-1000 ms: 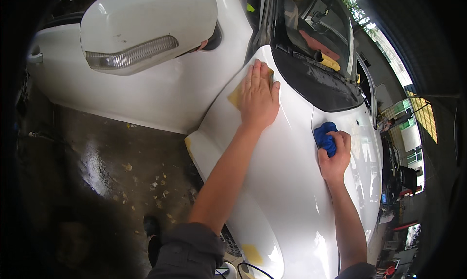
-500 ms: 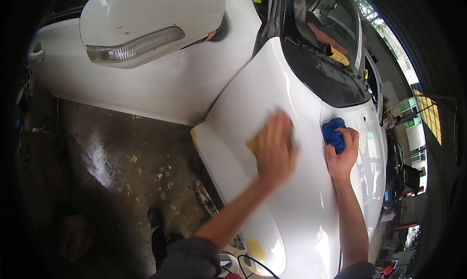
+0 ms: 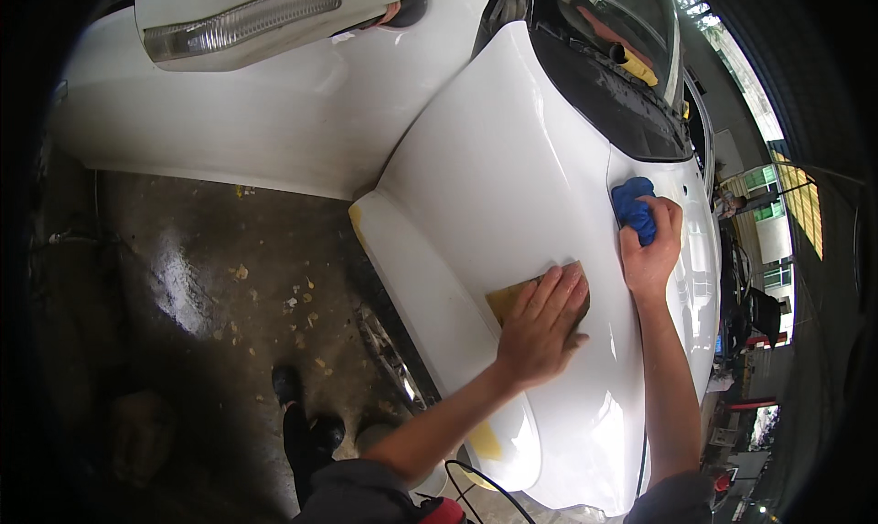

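My left hand (image 3: 541, 330) lies over a brownish-yellow sheet of sandpaper (image 3: 506, 301), pressing it with extended fingers against the white car fender (image 3: 471, 181). Edges of the sheet show on both sides of the fingers. Further right, my right hand (image 3: 657, 254) is closed around a bunched blue cloth (image 3: 632, 204), resting it on the car close to the seam between fender and hood. Yellowish patches mark the fender's edge (image 3: 358, 224) and its lower front part (image 3: 486, 441).
An open white door (image 3: 247, 135) with its side mirror (image 3: 256, 26) stands at the upper left. Beyond the fender is the windshield (image 3: 613, 30). A black cable (image 3: 489, 494) curves near the bottom. The dark floor (image 3: 238, 268) holds scattered pale flakes.
My left hand has slid the sandpaper toward me and slightly right along the fender. My right hand still holds the blue cloth. The whole view has shifted a little.
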